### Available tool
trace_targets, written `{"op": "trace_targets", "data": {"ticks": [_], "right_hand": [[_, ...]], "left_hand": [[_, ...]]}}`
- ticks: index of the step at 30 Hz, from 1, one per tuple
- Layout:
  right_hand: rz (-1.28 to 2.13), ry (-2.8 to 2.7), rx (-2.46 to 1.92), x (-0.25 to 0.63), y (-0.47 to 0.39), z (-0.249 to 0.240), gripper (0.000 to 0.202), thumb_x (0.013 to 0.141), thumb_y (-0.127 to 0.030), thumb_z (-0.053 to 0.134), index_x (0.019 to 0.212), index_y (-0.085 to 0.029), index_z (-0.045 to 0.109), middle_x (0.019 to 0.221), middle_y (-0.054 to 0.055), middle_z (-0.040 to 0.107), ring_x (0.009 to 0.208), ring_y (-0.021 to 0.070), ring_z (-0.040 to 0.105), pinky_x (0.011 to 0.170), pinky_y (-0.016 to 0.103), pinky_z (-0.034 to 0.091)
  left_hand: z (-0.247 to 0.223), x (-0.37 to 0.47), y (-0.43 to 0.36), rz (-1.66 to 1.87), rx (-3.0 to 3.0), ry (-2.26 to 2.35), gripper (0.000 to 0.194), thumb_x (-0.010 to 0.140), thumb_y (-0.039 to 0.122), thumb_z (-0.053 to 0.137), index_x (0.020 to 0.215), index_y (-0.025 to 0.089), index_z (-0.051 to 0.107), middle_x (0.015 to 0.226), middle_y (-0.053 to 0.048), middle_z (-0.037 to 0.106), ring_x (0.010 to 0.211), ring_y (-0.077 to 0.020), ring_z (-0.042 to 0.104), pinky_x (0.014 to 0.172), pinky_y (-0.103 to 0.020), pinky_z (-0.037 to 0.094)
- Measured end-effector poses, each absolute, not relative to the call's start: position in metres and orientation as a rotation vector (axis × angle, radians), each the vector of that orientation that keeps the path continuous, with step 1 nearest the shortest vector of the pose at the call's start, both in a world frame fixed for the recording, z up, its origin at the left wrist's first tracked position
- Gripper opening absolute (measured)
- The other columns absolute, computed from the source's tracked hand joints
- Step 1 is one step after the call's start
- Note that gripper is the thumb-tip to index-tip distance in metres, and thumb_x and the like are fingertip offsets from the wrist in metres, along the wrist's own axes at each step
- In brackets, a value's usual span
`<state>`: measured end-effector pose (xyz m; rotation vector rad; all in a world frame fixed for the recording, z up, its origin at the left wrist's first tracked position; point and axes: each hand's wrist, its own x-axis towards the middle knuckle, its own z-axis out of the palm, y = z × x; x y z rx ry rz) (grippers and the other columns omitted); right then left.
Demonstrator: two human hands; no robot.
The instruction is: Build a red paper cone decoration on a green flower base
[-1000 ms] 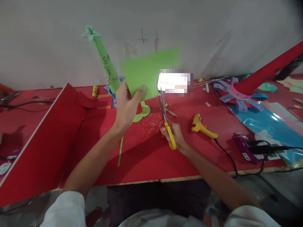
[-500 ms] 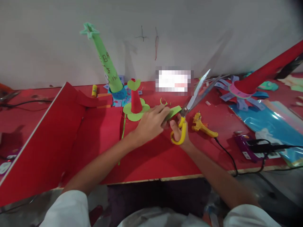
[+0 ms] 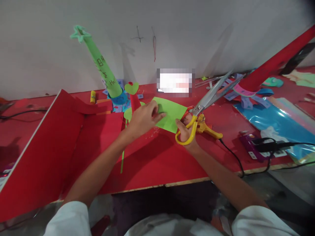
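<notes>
My right hand (image 3: 185,131) has its fingers in the yellow handles of a pair of scissors (image 3: 199,108), whose blades point up and away, slightly apart. That same hand pinches the right corner of a light green sheet of paper (image 3: 171,113) under its thumb. My left hand (image 3: 144,118) is closed at the sheet's left edge, fingers curled and thumb against the paper; its exact grip is partly hidden. Just behind the left hand stands a small red paper cone (image 3: 134,102) with a green heart (image 3: 131,88) on top and green petals at its base, partly covered.
A yellow glue gun (image 3: 209,129) lies beside my right hand, its cord running to a purple box (image 3: 249,147). A green paper tube (image 3: 103,65) stands behind. A red folded board (image 3: 41,147) rises at left, a glue stick (image 3: 93,97) behind it. Blue plastic sheets (image 3: 265,121) lie right.
The green paper, folded and mostly hidden in my hands before, is now spread flat toward me. My left hand has shifted left. The view has turned slightly right.
</notes>
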<state>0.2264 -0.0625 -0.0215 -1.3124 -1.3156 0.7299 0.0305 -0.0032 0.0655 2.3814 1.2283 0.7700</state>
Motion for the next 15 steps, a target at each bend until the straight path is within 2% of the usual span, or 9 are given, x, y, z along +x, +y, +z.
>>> {"op": "trace_targets", "data": {"ticks": [3, 5, 7, 9, 12, 15], "right_hand": [[0.669, -1.148, -1.269, 0.224, -0.062, -0.021, 0.023, 0.09, -0.045, 0.063, 0.093, -0.024, 0.055, 0.073, 0.002, 0.057, 0.071, 0.0216, 0.059, 0.059, 0.034, 0.048], [0.67, -1.116, -1.215, 0.221, -0.063, -0.02, 0.024, 0.087, -0.045, 0.066, 0.091, -0.024, 0.056, 0.072, 0.001, 0.057, 0.07, 0.0201, 0.058, 0.059, 0.033, 0.047], [0.692, -1.103, -1.168, 0.217, -0.064, -0.018, 0.025, 0.085, -0.046, 0.067, 0.09, -0.023, 0.058, 0.072, 0.0, 0.057, 0.069, 0.0187, 0.058, 0.06, 0.032, 0.047], [0.713, -1.1, -1.153, 0.215, -0.066, -0.017, 0.027, 0.085, -0.047, 0.069, 0.088, -0.023, 0.058, 0.071, 0.0, 0.058, 0.069, 0.018, 0.058, 0.061, 0.032, 0.048], [0.695, -1.088, -1.178, 0.216, -0.07, -0.017, 0.034, 0.086, -0.054, 0.072, 0.084, -0.024, 0.056, 0.068, -0.001, 0.054, 0.065, 0.0172, 0.055, 0.058, 0.032, 0.046], [0.728, -1.181, -1.191, 0.216, -0.071, -0.021, 0.046, 0.093, -0.069, 0.06, 0.083, -0.025, 0.052, 0.065, -0.001, 0.051, 0.059, 0.017, 0.051, 0.055, 0.033, 0.045]], "left_hand": [[0.075, 0.013, 0.013, 0.557, 2.209, 1.159, 0.055, 0.094, 0.062, 0.06, 0.062, 0.019, 0.052, 0.06, 0.001, 0.052, 0.056, -0.0121, 0.044, 0.055, -0.028, 0.028], [0.079, 0.007, 0.017, 0.318, 2.072, 0.927, 0.052, 0.093, 0.064, 0.06, 0.069, 0.018, 0.063, 0.067, -0.002, 0.061, 0.062, -0.0124, 0.052, 0.057, -0.026, 0.035], [0.078, 0.007, 0.016, 0.173, 1.96, 0.78, 0.05, 0.087, 0.064, 0.067, 0.075, 0.016, 0.067, 0.07, -0.002, 0.065, 0.063, -0.0121, 0.054, 0.057, -0.025, 0.037], [0.076, 0.014, 0.01, 0.092, 1.932, 0.776, 0.052, 0.082, 0.065, 0.072, 0.066, 0.016, 0.064, 0.061, 0.0, 0.058, 0.056, -0.0105, 0.048, 0.052, -0.025, 0.032], [0.077, 0.026, -0.002, 0.064, 1.984, 0.954, 0.058, 0.081, 0.066, 0.07, 0.053, 0.018, 0.053, 0.051, 0.003, 0.044, 0.049, -0.009, 0.038, 0.048, -0.027, 0.025], [0.089, 0.026, -0.009, 0.212, 1.99, 1.173, 0.059, 0.084, 0.062, 0.068, 0.051, 0.02, 0.043, 0.05, 0.005, 0.033, 0.047, -0.008, 0.029, 0.047, -0.028, 0.02]]}}
